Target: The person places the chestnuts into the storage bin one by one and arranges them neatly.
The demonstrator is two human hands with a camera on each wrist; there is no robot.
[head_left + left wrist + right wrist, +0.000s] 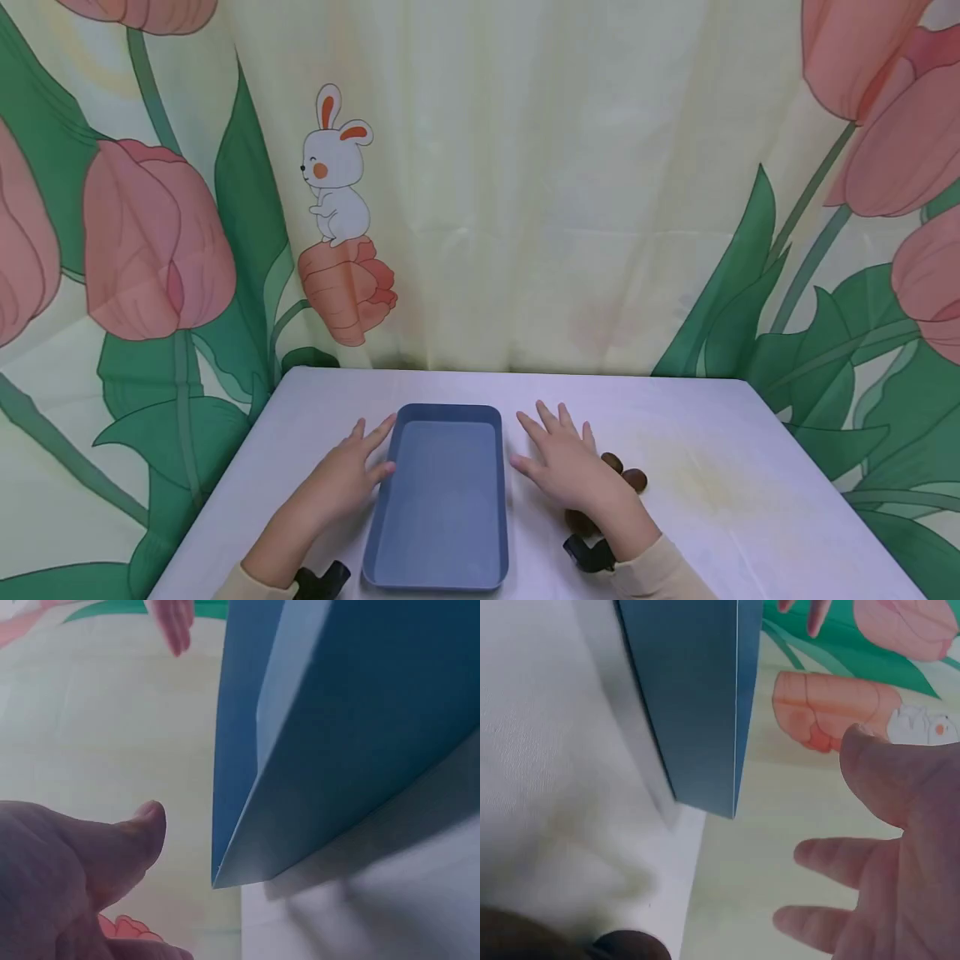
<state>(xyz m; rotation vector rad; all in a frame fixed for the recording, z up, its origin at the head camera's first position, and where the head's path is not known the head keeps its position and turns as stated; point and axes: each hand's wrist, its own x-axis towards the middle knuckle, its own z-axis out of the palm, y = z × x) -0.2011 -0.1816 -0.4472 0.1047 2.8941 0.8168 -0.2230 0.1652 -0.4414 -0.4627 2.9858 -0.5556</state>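
A blue-grey rectangular tray (450,500) lies on the white table, its long sides running away from me, with nothing inside. My left hand (348,477) is just beside its left side, fingers spread; the left wrist view shows the thumb (135,836) apart from the tray wall (322,750). Off the right side hovers my right hand (566,467), fingers extended and apart, holding nothing. Several round brown objects (634,480) sit by the right hand and forearm, partly hidden by them. A dark brown rounded shape (634,946) shows at the bottom of the right wrist view.
The white table (750,517) has a faint yellowish stain on its right part. Behind its far edge hangs a curtain (525,208) printed with tulips and a rabbit. Black wrist devices (588,553) are worn on both wrists.
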